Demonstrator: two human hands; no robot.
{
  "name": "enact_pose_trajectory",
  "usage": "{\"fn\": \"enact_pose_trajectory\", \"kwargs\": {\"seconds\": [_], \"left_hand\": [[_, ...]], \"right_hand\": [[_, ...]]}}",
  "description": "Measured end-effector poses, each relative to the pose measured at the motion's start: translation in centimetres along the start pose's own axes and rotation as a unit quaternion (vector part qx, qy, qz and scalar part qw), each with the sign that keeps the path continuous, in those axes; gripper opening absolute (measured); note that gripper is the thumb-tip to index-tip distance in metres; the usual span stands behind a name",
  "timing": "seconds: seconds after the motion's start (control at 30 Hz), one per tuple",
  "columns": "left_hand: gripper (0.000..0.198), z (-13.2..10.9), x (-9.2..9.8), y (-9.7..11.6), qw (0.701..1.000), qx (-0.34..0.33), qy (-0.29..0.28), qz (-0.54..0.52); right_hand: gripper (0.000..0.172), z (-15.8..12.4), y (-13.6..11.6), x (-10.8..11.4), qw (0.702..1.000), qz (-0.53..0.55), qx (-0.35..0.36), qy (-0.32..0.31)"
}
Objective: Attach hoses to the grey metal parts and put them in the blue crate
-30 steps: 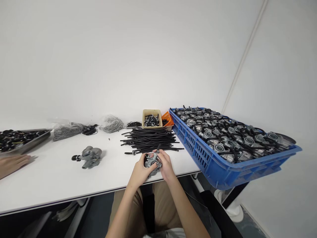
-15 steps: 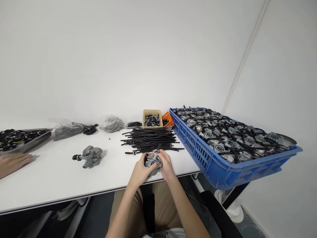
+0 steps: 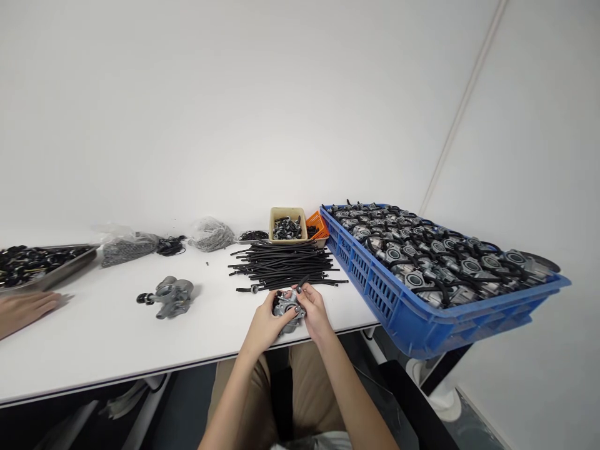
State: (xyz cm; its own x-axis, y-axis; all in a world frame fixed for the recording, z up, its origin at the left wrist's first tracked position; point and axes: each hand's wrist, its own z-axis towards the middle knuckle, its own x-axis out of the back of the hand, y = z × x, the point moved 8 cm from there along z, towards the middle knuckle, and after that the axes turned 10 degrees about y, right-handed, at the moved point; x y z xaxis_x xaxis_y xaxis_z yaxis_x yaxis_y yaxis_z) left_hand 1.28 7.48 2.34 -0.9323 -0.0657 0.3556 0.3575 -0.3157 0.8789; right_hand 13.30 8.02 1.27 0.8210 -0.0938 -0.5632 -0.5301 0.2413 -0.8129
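Observation:
My left hand (image 3: 265,320) and my right hand (image 3: 316,314) both grip a grey die-cast carburetor (image 3: 287,306) just above the near part of the table, with fingers wrapped around its body. Part of it is hidden by my fingers. A short black hose end seems to rise near my right thumb. A second carburetor (image 3: 169,298) with a black-tipped fitting lies on the white table (image 3: 107,340), left of my hands. Directly behind my hands lies a pile of black rubber hoses (image 3: 281,265).
A blue plastic crate (image 3: 398,299) packed with hosed carburetors overhangs the table's right edge. Behind the hoses stand a beige tub (image 3: 287,215) of small metal parts and an orange basket (image 3: 317,226). At left are a steel tray (image 3: 70,269), plastic bags (image 3: 129,250), and a co-worker's hand (image 3: 25,312).
The carburetor has turned slightly between my hands, and my fingers have shifted around it. The other objects on the table have not visibly moved.

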Motion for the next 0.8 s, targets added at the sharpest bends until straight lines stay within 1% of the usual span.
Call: {"fn": "enact_pose_trajectory", "kwargs": {"seconds": [0.13, 0.3, 0.37, 0.47, 0.63, 0.73, 0.8], "left_hand": [[0.046, 0.1, 0.1, -0.2, 1.000, 0.000, 0.005, 0.010], [0.045, 0.0, 0.1, -0.1, 1.000, -0.007, 0.004, 0.009], [0.046, 0.1, 0.0, -0.1, 1.000, -0.005, 0.004, 0.007], [0.047, 0.0, 0.0, -0.1, 1.000, -0.005, 0.000, 0.005], [0.047, 0.0, 0.0, 0.0, 1.000, -0.006, -0.002, 0.007], [0.046, -0.1, 0.0, 0.1, 1.000, -0.008, -0.006, 0.002], [0.045, -0.1, -0.1, 0.0, 1.000, -0.005, -0.009, 0.002]], "right_hand": [[0.026, -0.1, 0.0, 0.0, 1.000, 0.018, -0.021, 0.011], [0.035, 0.1, 0.0, 0.5, 0.997, 0.052, -0.041, 0.044], [0.034, 0.3, 0.3, 0.9, 0.996, 0.054, -0.039, 0.061], [0.030, 0.5, 0.4, 1.4, 0.996, 0.046, -0.005, 0.077], [0.025, 0.6, -0.1, 1.8, 0.993, -0.008, 0.066, 0.093], [0.025, 0.4, -0.5, 1.8, 0.990, -0.031, 0.086, 0.104], [0.026, 0.4, -0.6, 1.8, 0.990, -0.027, 0.085, 0.109]]}}
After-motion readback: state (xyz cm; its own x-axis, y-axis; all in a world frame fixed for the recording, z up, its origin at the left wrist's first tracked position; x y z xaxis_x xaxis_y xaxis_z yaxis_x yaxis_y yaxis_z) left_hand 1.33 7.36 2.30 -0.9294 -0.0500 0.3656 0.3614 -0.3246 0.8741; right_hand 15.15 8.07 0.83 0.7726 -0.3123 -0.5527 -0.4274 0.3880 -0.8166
